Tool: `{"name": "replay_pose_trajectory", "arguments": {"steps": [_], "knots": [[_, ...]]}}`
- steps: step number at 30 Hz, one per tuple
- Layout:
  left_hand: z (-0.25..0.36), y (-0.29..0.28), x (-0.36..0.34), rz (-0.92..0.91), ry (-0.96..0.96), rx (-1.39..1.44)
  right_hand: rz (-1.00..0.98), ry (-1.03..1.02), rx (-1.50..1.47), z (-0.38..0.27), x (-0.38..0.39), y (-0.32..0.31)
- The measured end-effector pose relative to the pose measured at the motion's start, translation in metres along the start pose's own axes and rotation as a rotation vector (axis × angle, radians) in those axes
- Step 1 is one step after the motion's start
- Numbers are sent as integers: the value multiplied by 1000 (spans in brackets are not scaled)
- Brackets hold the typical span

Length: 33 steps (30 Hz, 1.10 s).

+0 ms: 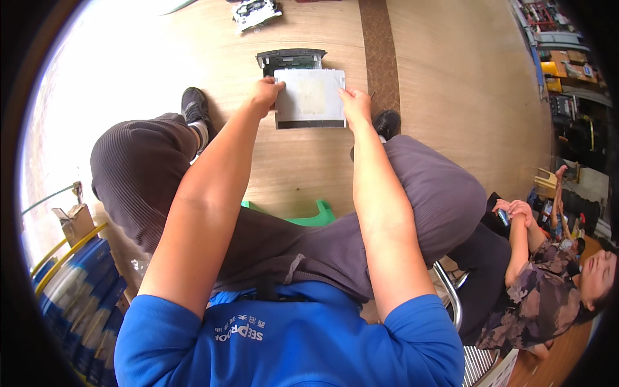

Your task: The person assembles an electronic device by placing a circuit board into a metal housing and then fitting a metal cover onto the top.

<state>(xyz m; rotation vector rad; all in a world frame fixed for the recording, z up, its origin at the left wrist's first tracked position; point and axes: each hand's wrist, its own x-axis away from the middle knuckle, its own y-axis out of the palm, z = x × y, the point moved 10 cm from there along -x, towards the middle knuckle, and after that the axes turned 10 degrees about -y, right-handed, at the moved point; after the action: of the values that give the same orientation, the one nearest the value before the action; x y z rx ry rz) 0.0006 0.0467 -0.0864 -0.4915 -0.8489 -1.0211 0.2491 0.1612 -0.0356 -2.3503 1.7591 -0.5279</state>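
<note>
A flat silver metal box (309, 95) with a pale square patch and a dark lower edge is held between my hands, over the wooden floor. My left hand (264, 95) has its fingers closed on the left side of the box, and my right hand (354, 103) grips the right side. Just beyond it is a curved black panel (290, 54) with green circuit parts, partly hidden by the box; whether the two are joined, I cannot tell. Further up lies a white-and-dark mechanical part (255, 14).
A green plastic stool (309, 219) is under me. A seated person (535, 290) in camouflage is close at my right on a metal chair (451, 290). Cluttered shelves (564, 74) line the right, blue boxes in a yellow rack (74, 297) the lower left. A brown strip (380, 58) crosses the floor.
</note>
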Motion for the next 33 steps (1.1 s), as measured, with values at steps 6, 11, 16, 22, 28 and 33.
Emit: {"name": "replay_pose_trajectory", "arguments": {"steps": [6, 11, 16, 22, 28, 33], "knots": [[-11, 39, 21, -307, -72, 286, 78, -143, 86, -11, 6, -45], [-21, 15, 4, -326, -25, 487, -94, 164, -111, -37, 39, -8], [-22, 27, -4, -283, -32, 573, -147, 153, -113, -67, 50, -14], [-17, 36, 4, -224, -37, 653, -105, 148, 246, -76, 48, -38], [-17, 27, -5, -176, -22, 684, 130, 86, 215, -104, 27, -89], [-33, 22, -17, -197, -28, 667, -125, 53, 626, -150, 22, -79]]}}
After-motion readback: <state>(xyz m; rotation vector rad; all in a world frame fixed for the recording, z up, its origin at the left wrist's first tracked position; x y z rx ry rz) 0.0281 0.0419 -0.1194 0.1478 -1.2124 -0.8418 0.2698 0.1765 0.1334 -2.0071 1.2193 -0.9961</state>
